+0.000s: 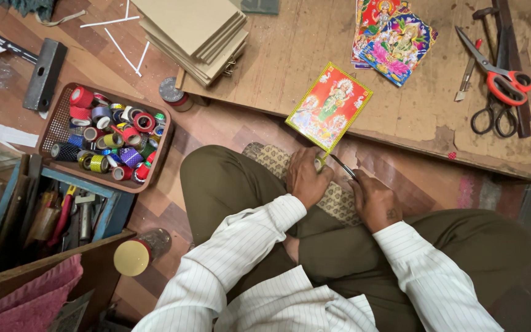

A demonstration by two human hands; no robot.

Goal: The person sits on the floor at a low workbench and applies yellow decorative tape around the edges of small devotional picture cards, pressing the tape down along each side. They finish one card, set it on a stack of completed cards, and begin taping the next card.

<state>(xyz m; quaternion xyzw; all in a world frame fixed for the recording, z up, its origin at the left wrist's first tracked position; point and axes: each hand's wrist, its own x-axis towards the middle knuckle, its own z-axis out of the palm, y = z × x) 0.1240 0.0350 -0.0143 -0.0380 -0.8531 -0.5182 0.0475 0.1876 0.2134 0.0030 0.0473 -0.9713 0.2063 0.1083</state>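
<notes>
Bare board (pixel 290 55) beyond framed picture (pixel 330 106)

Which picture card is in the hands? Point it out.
The orange card with the yellow border, pinched at its bottom corner by the left hand; the other cards lie stacked on the board.

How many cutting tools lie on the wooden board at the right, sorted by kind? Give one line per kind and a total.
Scissors with orange handles: 1
Scissors with black handles: 1
Small craft knife: 1
Total: 3
All lie on the wooden board, away from the left hand and right hand.
</notes>
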